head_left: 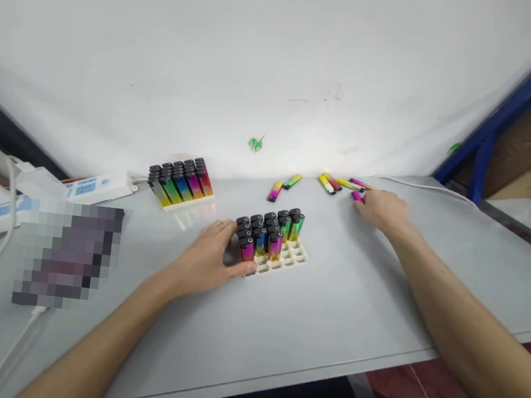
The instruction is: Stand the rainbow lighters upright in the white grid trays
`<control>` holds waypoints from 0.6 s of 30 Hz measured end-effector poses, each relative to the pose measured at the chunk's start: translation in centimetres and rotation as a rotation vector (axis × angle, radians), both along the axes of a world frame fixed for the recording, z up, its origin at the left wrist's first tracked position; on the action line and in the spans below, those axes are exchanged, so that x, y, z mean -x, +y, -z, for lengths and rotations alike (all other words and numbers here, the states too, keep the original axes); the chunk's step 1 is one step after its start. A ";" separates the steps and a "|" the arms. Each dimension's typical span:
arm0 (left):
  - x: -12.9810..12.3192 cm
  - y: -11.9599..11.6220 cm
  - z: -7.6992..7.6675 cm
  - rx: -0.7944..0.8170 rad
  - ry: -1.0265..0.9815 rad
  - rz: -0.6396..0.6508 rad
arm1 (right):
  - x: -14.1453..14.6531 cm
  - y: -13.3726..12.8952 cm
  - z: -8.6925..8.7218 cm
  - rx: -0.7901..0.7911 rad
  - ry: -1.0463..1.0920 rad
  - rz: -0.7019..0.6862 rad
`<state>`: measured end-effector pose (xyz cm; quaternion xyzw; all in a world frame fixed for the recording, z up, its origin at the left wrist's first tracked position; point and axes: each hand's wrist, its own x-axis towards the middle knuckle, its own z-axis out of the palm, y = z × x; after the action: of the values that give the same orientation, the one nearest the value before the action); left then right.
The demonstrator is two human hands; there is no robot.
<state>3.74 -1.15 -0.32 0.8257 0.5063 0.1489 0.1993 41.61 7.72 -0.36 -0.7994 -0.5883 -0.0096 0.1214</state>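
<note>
A cream grid tray (295, 253) in the middle of the table bears several upright lighters (275, 246) with black tops. Its front and right cells show bare. My left hand (211, 253) grips the tray's left side, fingers behind and thumb at the front corner. At the back right, my right hand (382, 209) has its fingertips closed on a magenta lighter (356, 196). Yellow and red lighters (327, 183) lie just left of it. Farther left lie a magenta-yellow lighter (274, 191) and a green-yellow one (292, 181).
A second tray (188, 203) full of upright lighters stands at the back left. Beyond it are a white power strip (99, 185) and a blurred dark device (71, 257) with a cable. A white cable (430, 186) runs along the back right, near a blue metal frame (483, 160).
</note>
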 end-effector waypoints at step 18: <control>0.1 0.2 0.2 -0.031 0.004 0.018 | 9.2 -3.6 0.0 -0.057 1.364 -0.592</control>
<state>3.61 -0.98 -0.50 0.8335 0.4969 0.1533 0.1867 32.38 4.14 -0.39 -0.4323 -0.5726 0.5068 0.4779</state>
